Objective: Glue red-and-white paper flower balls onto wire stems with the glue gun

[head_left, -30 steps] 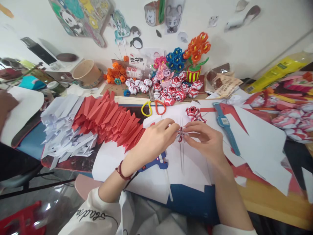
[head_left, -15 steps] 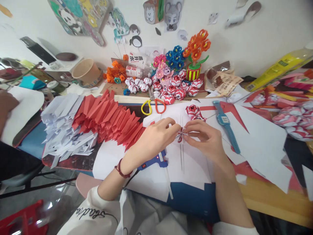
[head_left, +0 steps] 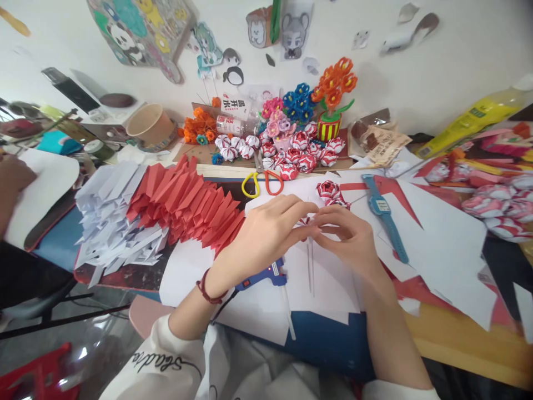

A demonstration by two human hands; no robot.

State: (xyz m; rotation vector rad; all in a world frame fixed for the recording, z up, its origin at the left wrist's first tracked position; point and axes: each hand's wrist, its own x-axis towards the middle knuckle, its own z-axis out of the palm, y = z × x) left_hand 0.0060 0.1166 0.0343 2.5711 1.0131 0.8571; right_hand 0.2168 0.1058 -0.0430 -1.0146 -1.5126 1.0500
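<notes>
My left hand (head_left: 272,228) and my right hand (head_left: 352,233) meet over the white paper, fingertips pinched together. Between them is a small red-and-white folded paper flower (head_left: 305,221), mostly covered by the fingers. Below the hands, a thin metal tool like tweezers (head_left: 310,269) lies on the paper. Partly under my left wrist rests a blue glue gun (head_left: 266,275), a glue stick pointing out of its back. Just beyond my right hand sit finished red-and-white paper flowers (head_left: 328,190).
Folded red paper pieces (head_left: 183,203) and white paper pieces (head_left: 120,216) are heaped at left. Scissors (head_left: 262,183) lie behind my hands, a blue watch (head_left: 385,216) to the right. Paper flowers (head_left: 295,155) line the back. At far left is another person's hand (head_left: 14,178).
My left fingers have moved in front of the paper flower and now hide more of it. The fingertips of both hands have come together. The view has shifted slightly.
</notes>
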